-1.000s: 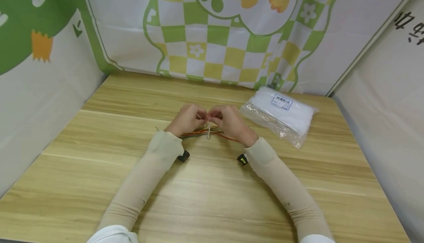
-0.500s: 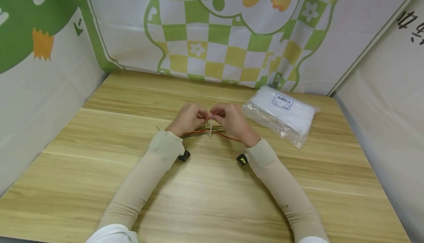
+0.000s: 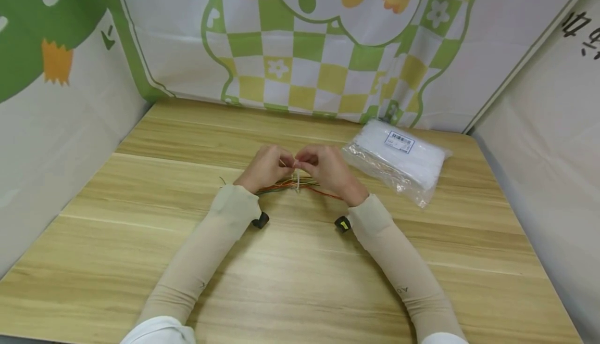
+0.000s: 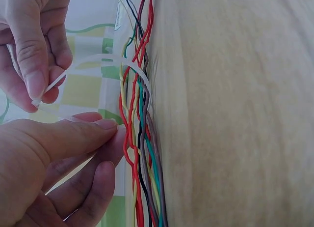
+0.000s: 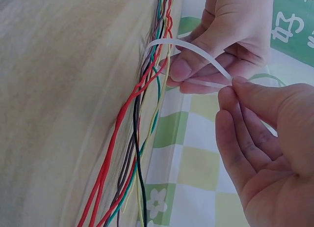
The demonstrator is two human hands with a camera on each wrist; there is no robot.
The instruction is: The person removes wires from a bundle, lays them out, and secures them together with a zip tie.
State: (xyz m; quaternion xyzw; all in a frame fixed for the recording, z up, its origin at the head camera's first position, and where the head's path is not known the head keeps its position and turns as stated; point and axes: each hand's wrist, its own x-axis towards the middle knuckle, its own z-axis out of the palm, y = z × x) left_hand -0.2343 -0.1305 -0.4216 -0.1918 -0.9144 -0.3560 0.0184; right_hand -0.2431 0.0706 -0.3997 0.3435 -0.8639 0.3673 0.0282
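Observation:
A looped white cable tie (image 5: 189, 45) passes around a bundle of thin coloured wires (image 5: 117, 124), red, black, green, yellow and brownish. Between thumb and fingertips my right hand (image 3: 327, 171) pinches the tie where its two ends meet, as the right wrist view shows. My left hand (image 3: 266, 168) pinches the tie's lower strip close to the wires. Both hands are nearly touching above the table's middle. The loop stands wide and loose on the wires. Fingertips hide the small part where the ends come together.
A clear plastic bag (image 3: 398, 156) of white contents with a barcode label lies at the back right of the wooden table (image 3: 300, 281). Patterned cloth (image 3: 309, 73) hangs behind the table, and pale walls stand at both sides.
Over the last second my right hand has shifted very slightly, with the upright part of the tie a little further right. Both hands keep their pinch.

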